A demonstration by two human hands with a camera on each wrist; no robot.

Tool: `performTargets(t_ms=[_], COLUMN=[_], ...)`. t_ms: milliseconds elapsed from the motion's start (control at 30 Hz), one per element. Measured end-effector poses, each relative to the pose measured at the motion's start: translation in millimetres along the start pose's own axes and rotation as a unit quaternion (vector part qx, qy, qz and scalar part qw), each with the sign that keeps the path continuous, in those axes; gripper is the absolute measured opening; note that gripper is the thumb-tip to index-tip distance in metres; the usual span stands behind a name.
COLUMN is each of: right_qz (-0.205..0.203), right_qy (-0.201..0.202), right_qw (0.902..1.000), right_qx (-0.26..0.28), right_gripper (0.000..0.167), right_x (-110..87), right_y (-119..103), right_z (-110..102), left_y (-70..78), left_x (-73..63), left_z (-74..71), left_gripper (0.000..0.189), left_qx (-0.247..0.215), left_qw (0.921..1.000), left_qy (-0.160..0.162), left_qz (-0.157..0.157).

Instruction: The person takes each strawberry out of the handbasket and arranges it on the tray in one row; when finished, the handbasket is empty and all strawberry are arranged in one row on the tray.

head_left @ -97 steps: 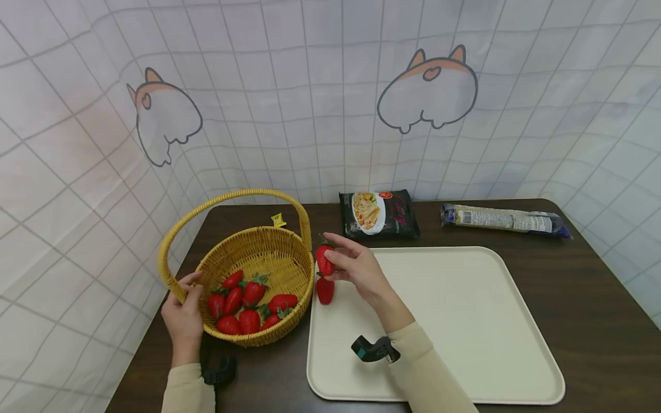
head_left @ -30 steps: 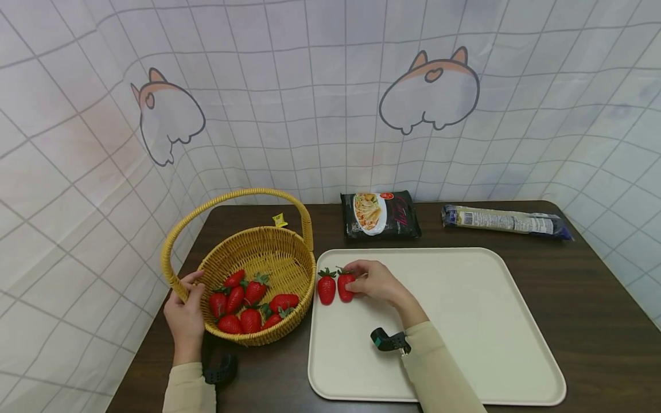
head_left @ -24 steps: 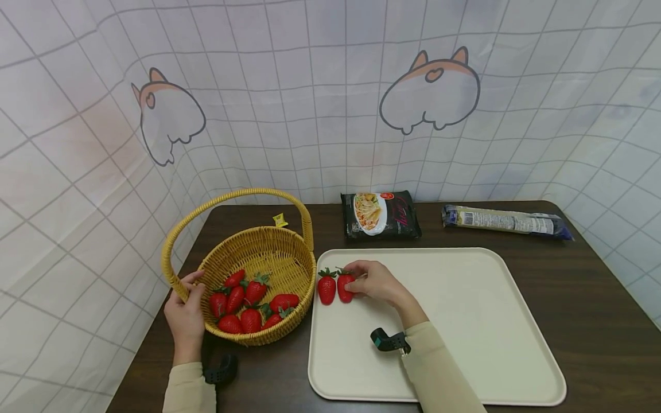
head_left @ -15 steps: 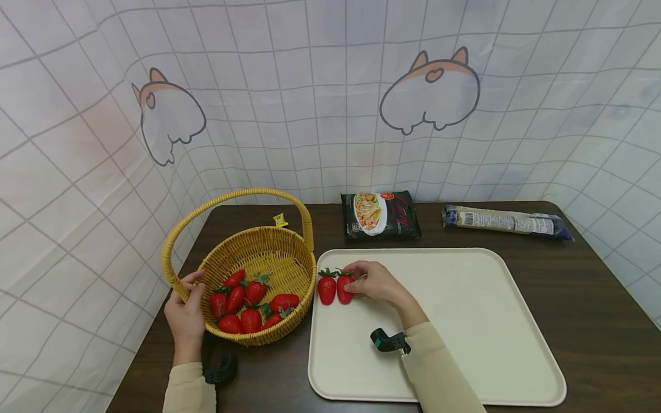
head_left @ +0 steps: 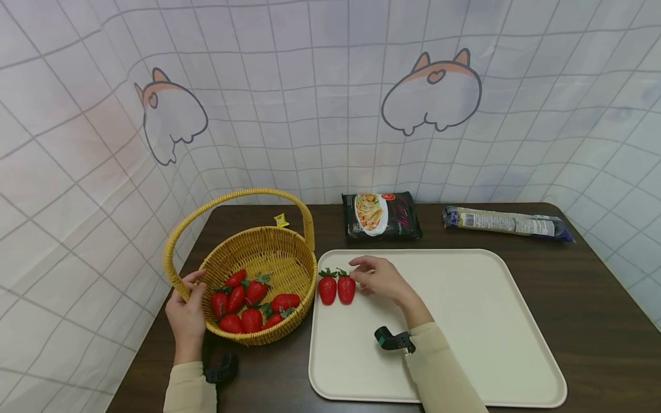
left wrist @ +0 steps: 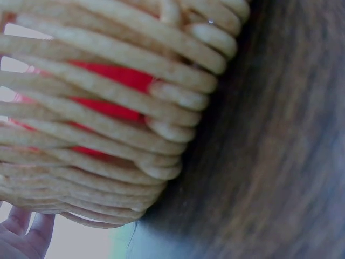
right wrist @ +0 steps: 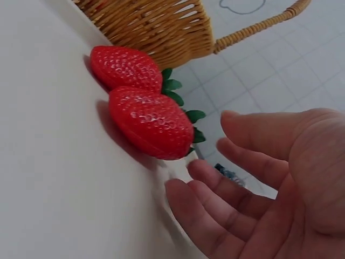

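My left hand (head_left: 186, 321) grips the yellow woven basket (head_left: 284, 255) at its left side, where the tall handle meets the rim. Several red strawberries (head_left: 252, 320) lie inside it. Seen from the left wrist, red shows through the basket weave (left wrist: 108, 127), with fingertips (left wrist: 40, 229) at its edge. On the cream tray (head_left: 439, 344), two strawberries lie side by side at the upper left, leaves toward the back: a left one (head_left: 327, 289) and a right one (head_left: 346, 289). Just right of them is my right hand (head_left: 381, 280), fingers parted and holding nothing; the right wrist view shows a gap to the nearer strawberry (right wrist: 151, 124).
Behind the tray lies a black noodle packet (head_left: 382, 217). A long wrapped package (head_left: 508, 222) is at the back right. A small yellow wrapper (head_left: 281, 220) sits behind the basket. The dark wooden table (head_left: 268, 378) ends at a tile-patterned curtain (head_left: 320, 115).
My right hand carried a second strawberry from beside the basket down onto the tray, next to the first, then let go and drew slightly right. The left hand has kept its grip on the basket.
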State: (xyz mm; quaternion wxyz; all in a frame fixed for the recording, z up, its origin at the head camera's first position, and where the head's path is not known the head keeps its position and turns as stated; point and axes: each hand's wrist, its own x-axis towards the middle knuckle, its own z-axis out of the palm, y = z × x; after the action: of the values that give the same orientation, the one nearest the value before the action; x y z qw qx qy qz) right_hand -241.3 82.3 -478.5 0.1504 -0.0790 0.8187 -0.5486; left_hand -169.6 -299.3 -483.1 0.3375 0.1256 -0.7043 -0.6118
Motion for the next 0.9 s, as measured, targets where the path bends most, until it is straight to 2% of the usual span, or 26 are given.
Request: performTargets(t_ms=[200,433,467,567,667,900], right_qz=[-0.021,-0.054,-0.059,-0.079,-0.106,-0.164], right_qy=[0.049,0.068,0.067,0.053,0.018,-0.061], right_qw=[0.9985,0.9946,0.9938,0.9903,0.985,0.9645], right_qx=[0.01,0.057,0.067,0.101,0.135,0.198], right_gripper=[0.03,0.024,0.024,0.023,0.025,0.03], right_x=[0.3,-9.0,-6.3,-9.5,-12.8,-12.5], right_y=[-3,-28,-26,-35,-45,-68], right_z=[-6,2,5,13,22,38], left_y=[0.3,-0.1,0.1,0.5,0.4,-1.2], left_x=[0.3,0.1,0.0,-0.4,-0.5,0.0], left_z=[0.3,-0.3,-0.4,-0.6,-0.7,-1.0], left_gripper=[0.018,0.017,0.018,0.018,0.019,0.017], left_qx=[0.004,0.003,0.002,0.003,0.004,-0.006], left_qw=[1.0,1.0,1.0,1.0,1.0,0.9999], left_qy=[-0.004,-0.001,-0.001,0.0,-0.001,-0.001], left_qz=[0.001,-0.002,-0.003,-0.002,0.003,0.01])
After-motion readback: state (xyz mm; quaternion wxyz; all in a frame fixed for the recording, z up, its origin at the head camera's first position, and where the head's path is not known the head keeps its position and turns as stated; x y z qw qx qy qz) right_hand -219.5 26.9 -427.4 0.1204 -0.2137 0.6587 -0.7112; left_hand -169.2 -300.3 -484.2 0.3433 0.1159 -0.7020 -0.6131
